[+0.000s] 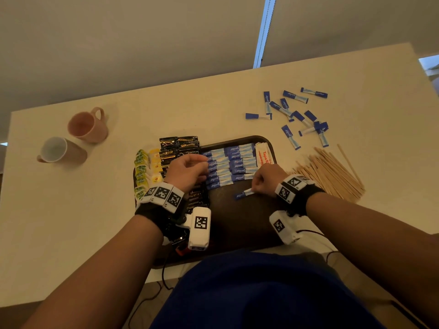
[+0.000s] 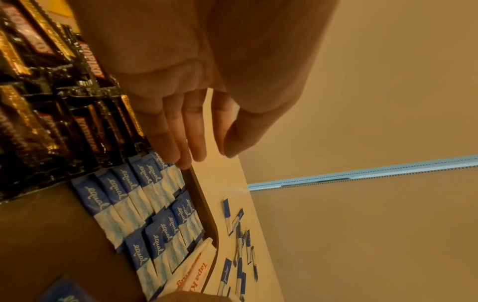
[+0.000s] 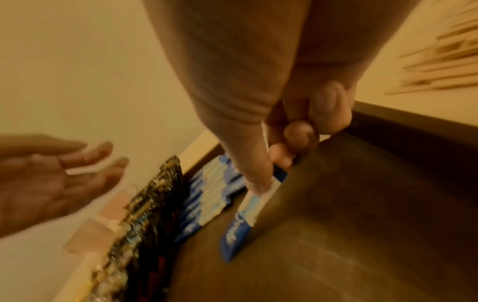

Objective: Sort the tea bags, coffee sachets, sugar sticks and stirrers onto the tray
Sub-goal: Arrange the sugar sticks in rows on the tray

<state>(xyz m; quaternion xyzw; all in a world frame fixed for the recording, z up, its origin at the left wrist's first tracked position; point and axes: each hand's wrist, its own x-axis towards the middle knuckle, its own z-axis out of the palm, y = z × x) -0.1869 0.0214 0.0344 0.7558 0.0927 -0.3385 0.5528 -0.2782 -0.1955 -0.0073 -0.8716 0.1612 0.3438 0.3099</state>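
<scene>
- Right hand (image 1: 266, 180) pinches one sugar stick (image 1: 243, 194) low over tray (image 1: 240, 224), at 6 o'clock of laid rows (image 1: 228, 165).
- Left hand (image 1: 187, 170), fingers relaxed, holds nothing.
- Risk: skewed release disturbs rows.

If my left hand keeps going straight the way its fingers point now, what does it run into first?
Most likely the rows of blue sugar sticks on the tray. The left hand hangs open, fingertips over their far end near the tray rim. Height above them is unclear, so it might pass over onto the table.
</scene>
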